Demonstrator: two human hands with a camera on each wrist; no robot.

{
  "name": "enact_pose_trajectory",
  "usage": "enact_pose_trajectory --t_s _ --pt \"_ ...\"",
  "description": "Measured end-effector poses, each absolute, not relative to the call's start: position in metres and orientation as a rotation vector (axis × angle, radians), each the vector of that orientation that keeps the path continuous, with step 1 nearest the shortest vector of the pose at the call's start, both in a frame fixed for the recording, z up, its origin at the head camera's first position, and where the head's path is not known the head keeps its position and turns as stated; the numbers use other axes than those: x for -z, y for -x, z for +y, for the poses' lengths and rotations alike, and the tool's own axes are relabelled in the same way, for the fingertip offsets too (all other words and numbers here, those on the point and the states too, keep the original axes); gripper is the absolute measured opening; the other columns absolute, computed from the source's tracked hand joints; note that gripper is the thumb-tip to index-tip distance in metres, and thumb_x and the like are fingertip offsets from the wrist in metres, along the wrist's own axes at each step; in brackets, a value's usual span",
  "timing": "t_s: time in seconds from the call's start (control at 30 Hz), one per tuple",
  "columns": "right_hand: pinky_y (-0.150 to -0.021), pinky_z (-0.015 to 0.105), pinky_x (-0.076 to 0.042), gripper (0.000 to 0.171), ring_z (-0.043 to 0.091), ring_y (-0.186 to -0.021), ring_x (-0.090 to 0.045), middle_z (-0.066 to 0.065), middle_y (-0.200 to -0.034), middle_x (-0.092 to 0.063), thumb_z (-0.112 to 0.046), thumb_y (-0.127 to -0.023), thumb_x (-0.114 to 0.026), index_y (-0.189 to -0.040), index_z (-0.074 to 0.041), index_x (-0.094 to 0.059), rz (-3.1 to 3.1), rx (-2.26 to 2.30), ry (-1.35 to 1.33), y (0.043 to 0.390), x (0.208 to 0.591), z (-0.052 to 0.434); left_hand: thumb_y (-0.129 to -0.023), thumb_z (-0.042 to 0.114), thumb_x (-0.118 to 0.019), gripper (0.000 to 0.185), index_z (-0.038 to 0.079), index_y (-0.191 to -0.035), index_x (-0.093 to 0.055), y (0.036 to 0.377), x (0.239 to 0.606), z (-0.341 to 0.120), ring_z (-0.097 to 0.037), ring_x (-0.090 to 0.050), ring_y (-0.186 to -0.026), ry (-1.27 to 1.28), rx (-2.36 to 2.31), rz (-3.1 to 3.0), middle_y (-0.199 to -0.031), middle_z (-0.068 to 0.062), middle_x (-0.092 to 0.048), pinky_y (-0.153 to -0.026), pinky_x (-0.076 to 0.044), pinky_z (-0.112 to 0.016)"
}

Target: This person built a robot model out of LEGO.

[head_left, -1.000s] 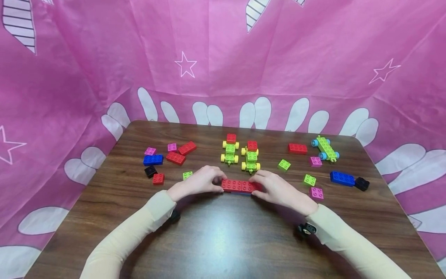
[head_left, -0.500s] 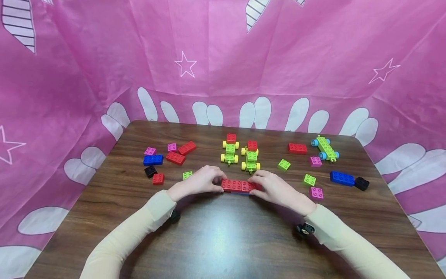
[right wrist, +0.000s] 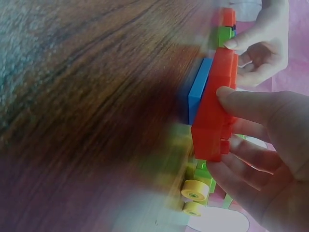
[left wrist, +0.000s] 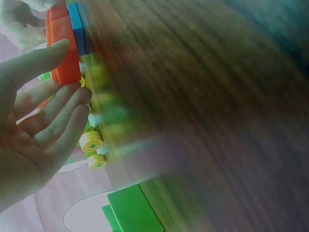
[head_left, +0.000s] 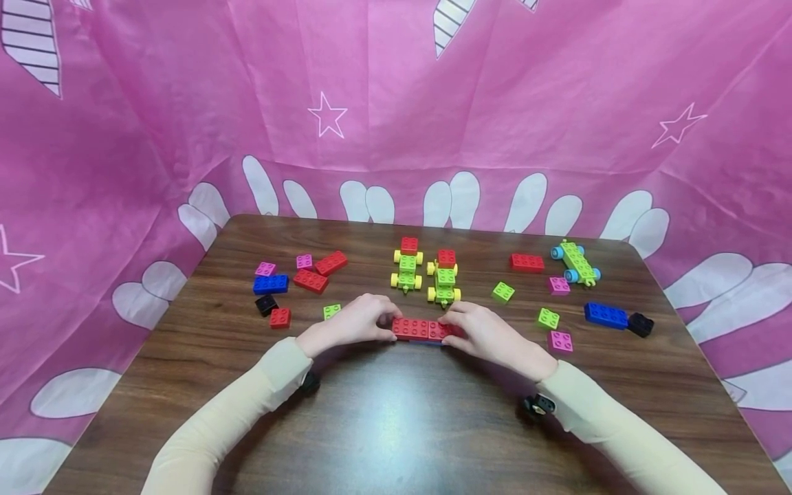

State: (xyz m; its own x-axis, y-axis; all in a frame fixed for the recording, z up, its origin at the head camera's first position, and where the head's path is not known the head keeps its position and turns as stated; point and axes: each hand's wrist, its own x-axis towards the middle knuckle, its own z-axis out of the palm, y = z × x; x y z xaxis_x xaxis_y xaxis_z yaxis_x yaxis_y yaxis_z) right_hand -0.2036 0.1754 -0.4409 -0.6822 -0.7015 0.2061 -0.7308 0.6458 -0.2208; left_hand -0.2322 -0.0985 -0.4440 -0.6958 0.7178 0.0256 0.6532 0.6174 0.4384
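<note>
Head view records two cream-sleeved arms reaching onto a dark wood table [head_left: 383, 426], meeting at a red brick row [head_left: 423, 329], taken here as the landmark. Left hand [head_left: 353, 322] holds the row's left end, thumb and fingers curled round it; the left wrist view confirms the thumb on the studded red face and fingers behind. Right hand [head_left: 489, 331] grips the row's right end likewise, fingertips pinching the red face. Right wrist view shows a blue brick [right wrist: 198, 94] fixed beneath the red row, next to the table surface. Just beyond the landmark stand two green wheeled cars with yellow wheels [head_left: 407, 269] [head_left: 444, 278], each carrying a red block. Left of the landmark lie a small green brick [head_left: 331, 311], a small red brick [head_left: 280, 317], a black brick [head_left: 266, 304], a blue brick [head_left: 270, 284], two red bricks [head_left: 311, 280] [head_left: 331, 262] and two pink bricks [head_left: 266, 268] [head_left: 304, 260]. Right of the landmark lie green bricks [head_left: 503, 291] [head_left: 548, 318], pink bricks [head_left: 560, 341] [head_left: 559, 285], a long blue brick [head_left: 606, 315] touching a black brick [head_left: 640, 324], a red brick [head_left: 527, 262], and farther off a green car with blue wheels [head_left: 576, 262]. Pink patterned cloth [head_left: 396, 103] encloses the far side.
</note>
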Motion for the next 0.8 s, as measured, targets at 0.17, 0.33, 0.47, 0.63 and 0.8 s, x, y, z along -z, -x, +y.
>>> enact_pose_trajectory --t_s 0.17,0.33,0.47,0.63,0.8 --pt "-0.079 0.031 -0.059 0.028 0.011 -0.085 -0.065 0.001 -0.096 -0.069 -0.026 -0.084 -0.080 -0.105 -0.009 -0.074 -2.756 -0.436 -1.206 0.2035 0.4399 0.1749 -0.082 0.024 -0.080 0.033 0.008 -0.111 -0.073 0.2315 0.4435 -0.0985 -0.010 -0.062 -0.082 -1.164 -0.644 2.695 -0.096 -0.003 -0.069 -0.073 -0.051 -0.019" --pt "-0.078 0.030 -0.059 0.028 0.011 -0.084 -0.065 0.001 -0.095 -0.069 -0.026 -0.083 -0.081 -0.104 -0.009 -0.075 -2.749 -0.438 -1.210 0.2034 0.4398 0.1741 -0.082 0.024 -0.081 0.033 0.008 -0.111 -0.073 0.2312 0.4438 -0.0986 -0.010 -0.062 -0.081 -1.169 -0.639 2.700 -0.096 -0.003 -0.069 -0.072 -0.050 -0.019" --pt "-0.078 0.030 -0.059 0.028 0.010 -0.084 -0.064 0.001 -0.095 -0.069 -0.026 -0.083 -0.081 -0.104 -0.009 -0.074 -2.750 -0.433 -1.206 0.2039 0.4409 0.1739 -0.083 0.024 -0.080 0.033 0.009 -0.111 -0.073 0.2313 0.4442 -0.0984 -0.010 -0.062 -0.082 -1.166 -0.636 2.698 -0.096 -0.003 -0.069 -0.072 -0.050 -0.019" --pt "-0.078 0.031 -0.058 0.028 0.011 -0.084 -0.064 0.001 -0.095 -0.068 -0.027 -0.082 -0.081 -0.103 -0.009 -0.075 -2.747 -0.426 -1.195 0.2034 0.4413 0.1732 -0.083 0.024 -0.080 0.033 0.009 -0.111 -0.073 0.2317 0.4450 -0.0977 -0.010 -0.062 -0.082 -1.162 -0.639 2.696 -0.096 -0.002 -0.069 -0.072 -0.050 -0.019" --pt "-0.077 0.031 -0.058 0.028 0.011 -0.082 -0.064 0.002 -0.093 -0.068 -0.026 -0.083 -0.080 -0.104 -0.008 -0.075 -2.740 -0.411 -1.194 0.2031 0.4417 0.1726 -0.083 0.024 -0.080 0.033 0.009 -0.111 -0.073 0.2317 0.4452 -0.0973 -0.009 -0.062 -0.082 -1.160 -0.637 2.697 -0.096 -0.002 -0.069 -0.072 -0.050 -0.018"
